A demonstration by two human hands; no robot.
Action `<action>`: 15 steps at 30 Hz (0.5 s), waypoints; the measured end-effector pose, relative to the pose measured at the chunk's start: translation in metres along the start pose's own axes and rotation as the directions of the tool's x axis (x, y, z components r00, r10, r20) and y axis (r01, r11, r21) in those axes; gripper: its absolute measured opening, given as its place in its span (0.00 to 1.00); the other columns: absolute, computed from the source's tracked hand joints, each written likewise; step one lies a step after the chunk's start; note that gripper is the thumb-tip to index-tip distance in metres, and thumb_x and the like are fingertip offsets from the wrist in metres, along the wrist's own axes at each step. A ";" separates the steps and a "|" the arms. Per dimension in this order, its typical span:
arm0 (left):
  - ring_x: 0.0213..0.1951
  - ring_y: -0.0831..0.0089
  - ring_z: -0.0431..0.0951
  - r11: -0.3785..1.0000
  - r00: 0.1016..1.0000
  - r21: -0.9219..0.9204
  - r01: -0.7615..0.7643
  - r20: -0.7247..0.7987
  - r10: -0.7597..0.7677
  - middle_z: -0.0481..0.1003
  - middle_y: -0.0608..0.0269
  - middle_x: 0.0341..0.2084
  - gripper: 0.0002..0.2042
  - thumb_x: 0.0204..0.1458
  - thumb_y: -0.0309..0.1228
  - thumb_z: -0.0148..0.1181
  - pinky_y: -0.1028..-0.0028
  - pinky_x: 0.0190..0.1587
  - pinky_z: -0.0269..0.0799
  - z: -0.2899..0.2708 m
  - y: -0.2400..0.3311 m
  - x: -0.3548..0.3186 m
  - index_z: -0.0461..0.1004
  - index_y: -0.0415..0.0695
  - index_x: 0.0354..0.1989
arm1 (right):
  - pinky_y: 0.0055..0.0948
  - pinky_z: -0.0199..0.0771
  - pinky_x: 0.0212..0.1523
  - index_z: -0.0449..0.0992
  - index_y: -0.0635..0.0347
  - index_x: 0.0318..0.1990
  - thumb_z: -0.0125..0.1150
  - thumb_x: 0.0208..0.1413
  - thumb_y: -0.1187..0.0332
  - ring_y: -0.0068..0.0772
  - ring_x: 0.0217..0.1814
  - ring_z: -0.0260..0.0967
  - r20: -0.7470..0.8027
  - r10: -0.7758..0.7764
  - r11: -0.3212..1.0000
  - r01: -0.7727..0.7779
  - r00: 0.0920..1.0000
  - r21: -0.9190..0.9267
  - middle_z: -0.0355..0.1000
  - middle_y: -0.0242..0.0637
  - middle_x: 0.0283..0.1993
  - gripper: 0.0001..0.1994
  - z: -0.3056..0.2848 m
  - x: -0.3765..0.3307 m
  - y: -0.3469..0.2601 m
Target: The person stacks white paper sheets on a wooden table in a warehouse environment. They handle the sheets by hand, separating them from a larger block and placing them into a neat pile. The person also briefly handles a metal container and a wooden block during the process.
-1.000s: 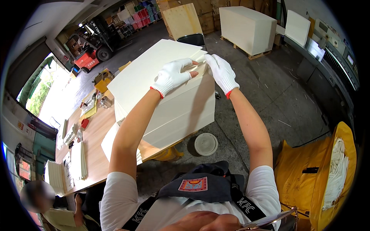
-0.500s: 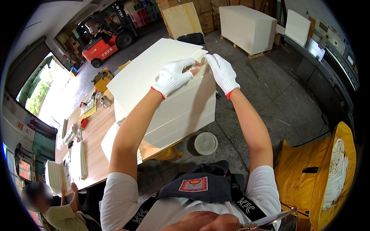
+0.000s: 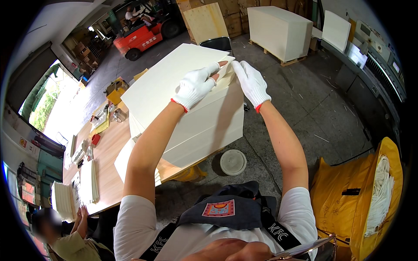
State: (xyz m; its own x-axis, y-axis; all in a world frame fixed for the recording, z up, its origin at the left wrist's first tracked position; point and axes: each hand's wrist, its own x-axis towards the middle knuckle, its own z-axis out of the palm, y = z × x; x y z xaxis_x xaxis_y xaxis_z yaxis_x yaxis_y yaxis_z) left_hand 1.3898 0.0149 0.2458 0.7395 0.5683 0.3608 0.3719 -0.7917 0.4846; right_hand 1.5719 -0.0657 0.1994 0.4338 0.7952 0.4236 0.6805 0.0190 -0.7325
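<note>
Both our arms stretched forward, gloved left hand and right hand meeting at far corner of tall paper stack on wooden worktop. One stack under hands, two gloves. Left fingers curled, pinching top sheets at corner; right fingers extended, pressing sheet edge there, grip itself hidden from us.

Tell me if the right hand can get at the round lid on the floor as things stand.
Probably not without bending: the right hand is up at the paper stack's far corner, and the lid lies low by the table, though nothing covers it.
</note>
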 end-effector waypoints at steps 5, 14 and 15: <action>0.32 0.70 0.79 0.997 0.998 0.062 -0.048 0.043 0.045 0.80 0.57 0.33 0.14 0.59 0.36 0.58 0.70 0.41 0.74 0.001 0.000 0.002 0.79 0.52 0.52 | 0.50 0.69 0.44 0.72 0.55 0.43 0.35 0.68 0.45 0.57 0.45 0.72 -0.044 -0.047 0.999 0.047 0.998 -0.013 0.75 0.48 0.40 0.24 0.004 0.000 0.006; 0.31 0.70 0.79 0.996 0.998 0.071 -0.055 0.039 0.052 0.80 0.57 0.31 0.14 0.58 0.36 0.59 0.69 0.42 0.74 0.003 -0.002 0.001 0.79 0.53 0.53 | 0.48 0.69 0.44 0.73 0.55 0.40 0.36 0.66 0.40 0.56 0.44 0.73 -0.018 0.033 0.999 -0.033 0.999 0.023 0.75 0.47 0.35 0.28 0.002 0.000 0.003; 0.31 0.70 0.79 0.997 0.997 0.057 -0.054 0.049 0.051 0.80 0.57 0.31 0.14 0.58 0.35 0.58 0.69 0.41 0.74 0.002 0.000 0.000 0.79 0.53 0.53 | 0.48 0.69 0.44 0.73 0.55 0.40 0.36 0.66 0.40 0.56 0.45 0.73 -0.018 0.037 0.999 -0.036 0.999 0.034 0.75 0.48 0.36 0.28 0.001 0.000 0.002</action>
State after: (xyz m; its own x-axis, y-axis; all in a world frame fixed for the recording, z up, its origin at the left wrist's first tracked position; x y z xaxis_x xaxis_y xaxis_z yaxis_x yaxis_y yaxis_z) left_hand 1.3913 0.0149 0.2439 0.7841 0.5154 0.3459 0.3626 -0.8326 0.4186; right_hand 1.5726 -0.0650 0.1969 0.4688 0.7845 0.4060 0.6439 0.0110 -0.7650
